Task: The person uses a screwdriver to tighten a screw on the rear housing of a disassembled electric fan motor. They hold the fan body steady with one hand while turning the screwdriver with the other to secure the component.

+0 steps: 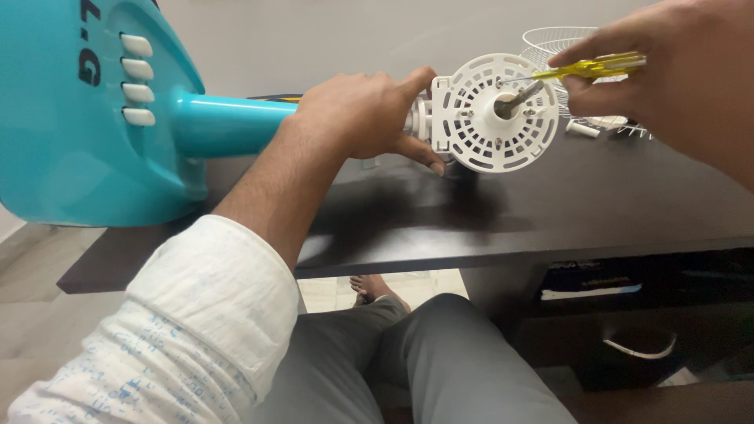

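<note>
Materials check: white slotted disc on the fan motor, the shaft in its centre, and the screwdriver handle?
White slotted disc: looks like moulded plastic, matte, with uniform slots and ribs. Centre shaft: probably bare metal, grey with a dull sheen. Screwdriver handle in the right hand: translucent yellow plastic, glossy; light passes through it.

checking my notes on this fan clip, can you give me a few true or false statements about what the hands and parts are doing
1. The left hand grips the fan's neck just behind the white motor housing. True.
2. The right hand holds a red-handled hammer. False: it holds a yellow-handled screwdriver.
3. The screwdriver tip points at the front face of the housing. True.
4. The fan base is black. False: it is turquoise with white buttons.
5. A white wire grille lies on the dark table behind the housing. True.
</note>
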